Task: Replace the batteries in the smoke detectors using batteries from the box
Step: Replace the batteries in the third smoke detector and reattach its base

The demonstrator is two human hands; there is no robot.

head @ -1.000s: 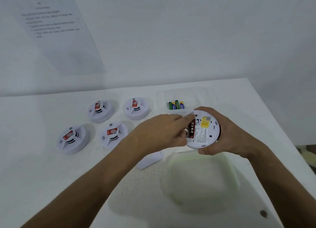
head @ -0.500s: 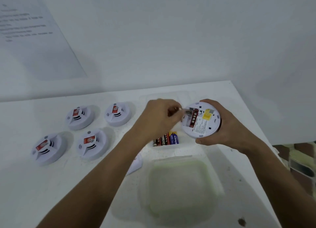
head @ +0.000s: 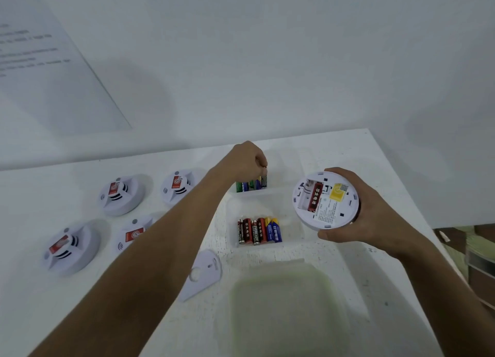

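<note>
My right hand (head: 375, 212) holds a white round smoke detector (head: 325, 200) bottom-up above the table's right side. Its battery bay lies uncovered, with one red battery (head: 314, 197) in it and the slot beside that bare. My left hand (head: 247, 159) reaches into the far clear box (head: 284, 169), fingertips pinched on an upright green battery (head: 264, 181) beside a row of green and blue ones (head: 247, 185). A nearer clear box (head: 294, 230) holds several red and blue batteries (head: 259, 230).
Four white smoke detectors stand at the left: (head: 122, 194), (head: 178, 186), (head: 71, 248), (head: 131, 234). A loose white battery cover (head: 205, 273) lies on the table (head: 375, 289). A clear lid with a greenish rim (head: 284, 311) sits in front. The table edge runs down the right.
My left hand has left the detector's battery bay and moved back to the far box with a battery. One slot in the bay now shows bare. The camera has tilted.
</note>
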